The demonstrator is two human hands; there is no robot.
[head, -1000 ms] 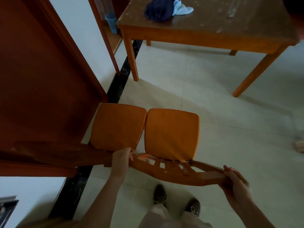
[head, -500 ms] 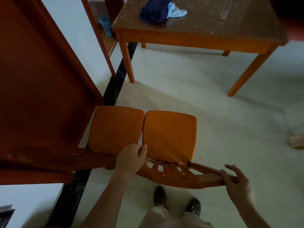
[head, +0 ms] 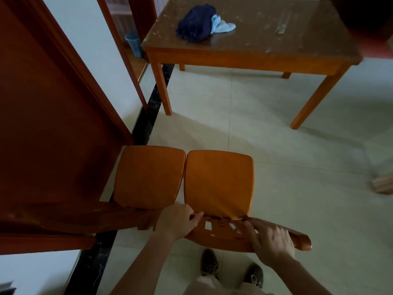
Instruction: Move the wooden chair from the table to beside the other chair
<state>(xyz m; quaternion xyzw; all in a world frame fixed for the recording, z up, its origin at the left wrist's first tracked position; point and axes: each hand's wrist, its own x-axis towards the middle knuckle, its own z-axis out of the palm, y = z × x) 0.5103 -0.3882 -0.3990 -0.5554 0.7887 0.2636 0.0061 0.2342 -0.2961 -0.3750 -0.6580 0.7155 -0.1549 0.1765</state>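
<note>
Two orange wooden chairs stand side by side on the tiled floor below me. The moved wooden chair (head: 219, 184) is on the right, its seat edge touching the other chair (head: 148, 177), which sits against a dark wooden door. My left hand (head: 176, 220) curls over the left end of the right chair's curved top rail (head: 225, 239). My right hand (head: 272, 241) lies over the rail nearer its right end, fingers draped across the slats. The wooden table (head: 234, 55) stands farther ahead.
A dark blue cloth bundle (head: 195, 22) with a light blue cloth lies on the table. A blue basket (head: 134, 44) sits in the doorway beyond. The dark wooden door (head: 42, 124) fills the left. My shoes (head: 209, 265) are just behind the chair. A person's foot (head: 382, 185) shows at the right edge.
My right hand slid left from the rail's right tip onto the middle of the rail. My left hand shifted slightly along the rail's left end. The chair stays against the other chair.
</note>
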